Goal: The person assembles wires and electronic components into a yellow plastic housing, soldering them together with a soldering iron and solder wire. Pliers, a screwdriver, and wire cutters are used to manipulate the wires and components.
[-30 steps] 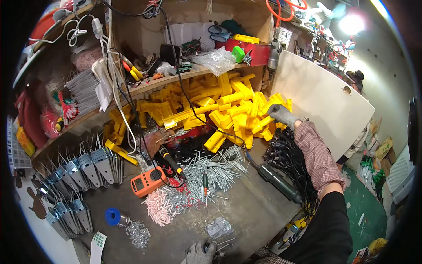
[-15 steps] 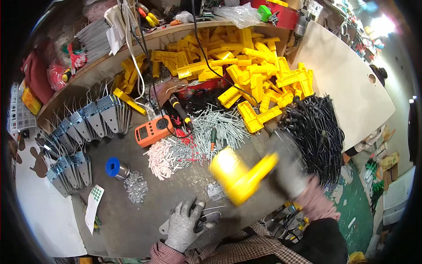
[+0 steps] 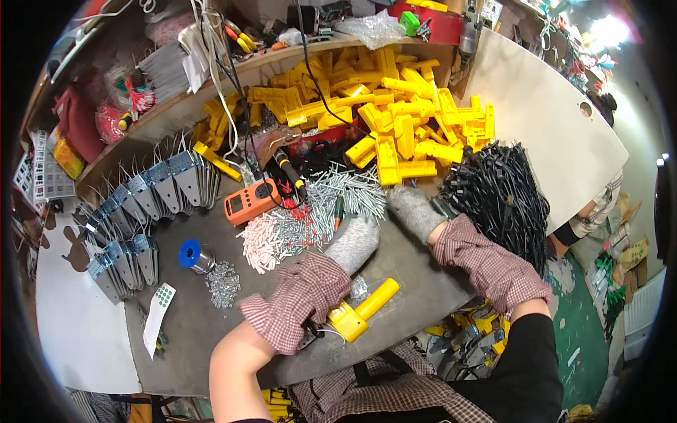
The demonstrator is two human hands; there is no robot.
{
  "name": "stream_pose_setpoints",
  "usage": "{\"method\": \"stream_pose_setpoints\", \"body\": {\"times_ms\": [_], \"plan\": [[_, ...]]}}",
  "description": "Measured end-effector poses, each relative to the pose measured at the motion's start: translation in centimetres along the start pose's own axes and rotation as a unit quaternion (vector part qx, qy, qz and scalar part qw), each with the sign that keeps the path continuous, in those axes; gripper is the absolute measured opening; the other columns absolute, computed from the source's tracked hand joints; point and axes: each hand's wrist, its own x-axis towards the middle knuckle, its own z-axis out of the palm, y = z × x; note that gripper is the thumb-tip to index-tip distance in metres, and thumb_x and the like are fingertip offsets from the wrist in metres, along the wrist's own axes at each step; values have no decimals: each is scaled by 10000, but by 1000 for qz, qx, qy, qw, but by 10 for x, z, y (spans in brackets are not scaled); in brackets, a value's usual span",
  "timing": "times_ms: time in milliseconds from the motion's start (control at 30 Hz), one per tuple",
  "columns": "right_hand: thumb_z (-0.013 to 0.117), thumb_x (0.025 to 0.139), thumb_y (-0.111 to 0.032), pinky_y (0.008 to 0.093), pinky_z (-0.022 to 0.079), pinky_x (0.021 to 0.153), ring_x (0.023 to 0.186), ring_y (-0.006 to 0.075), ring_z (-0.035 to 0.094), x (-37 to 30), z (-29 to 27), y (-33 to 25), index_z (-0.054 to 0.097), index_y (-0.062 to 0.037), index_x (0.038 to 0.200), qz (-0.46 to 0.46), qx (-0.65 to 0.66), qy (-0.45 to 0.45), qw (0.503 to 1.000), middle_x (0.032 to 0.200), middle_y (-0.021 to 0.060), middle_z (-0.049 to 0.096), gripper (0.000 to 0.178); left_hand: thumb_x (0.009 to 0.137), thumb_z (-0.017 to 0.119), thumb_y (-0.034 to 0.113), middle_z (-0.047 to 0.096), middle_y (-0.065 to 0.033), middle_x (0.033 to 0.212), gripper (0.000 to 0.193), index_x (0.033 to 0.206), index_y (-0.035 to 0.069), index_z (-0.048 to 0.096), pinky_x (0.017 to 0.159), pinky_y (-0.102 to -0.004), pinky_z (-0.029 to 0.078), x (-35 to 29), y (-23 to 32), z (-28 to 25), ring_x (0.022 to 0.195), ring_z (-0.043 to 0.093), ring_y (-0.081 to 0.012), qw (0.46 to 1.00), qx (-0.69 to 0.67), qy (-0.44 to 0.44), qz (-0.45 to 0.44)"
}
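Note:
My left hand (image 3: 355, 243), in a grey glove, reaches over the near right side of a heap of long silver screws (image 3: 352, 190). A small screwdriver with a green handle (image 3: 339, 211) lies just beyond it. My right hand (image 3: 416, 210), also gloved, is between the screws and a bundle of black cables (image 3: 497, 204), close below a yellow plastic housing (image 3: 398, 166) at the pile's front. The fingers of both hands are hidden or bunched, so any hold is unclear. Another yellow housing (image 3: 352, 321) lies near the table's front edge, beside my left sleeve, with a pale wire by it.
A yellow housing pile (image 3: 416, 106) fills the back. Pink sleeves (image 3: 262, 243), an orange meter (image 3: 252, 203), a solder spool (image 3: 196, 256) and small clear parts (image 3: 223, 284) lie left of centre. Metal plates with wires (image 3: 162, 187) stand at left. A black cord (image 3: 314, 81) hangs over the bench.
The blurred yellow housing now rests near the front edge. My left hand has moved from the metal plate there to the screws; my right hand has moved left and away from me.

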Motion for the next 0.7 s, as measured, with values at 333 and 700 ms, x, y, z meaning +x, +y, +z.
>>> {"method": "stream_pose_setpoints", "body": {"times_ms": [333,700], "plan": [[638,867,-41,390,516,816,954,375,635,-68,-35,-13,602,-5,1141,1,411,139,901,1038,219,647,279,837,579,154,652,-121,912,172,942,33,640,758,-384,529,1,-11,7,890,644,-261,997,-75,17,0],[661,833,-108,416,426,986,1105,303,569,-139,-71,-49,651,-100,1071,-287,507,-37,812,1089,114,618,238,888,565,107,661,-63,1041,339,1226,111,534,775,-302,527,-46,3,-36,874,617,-121,756,-630,0,-175]]}}
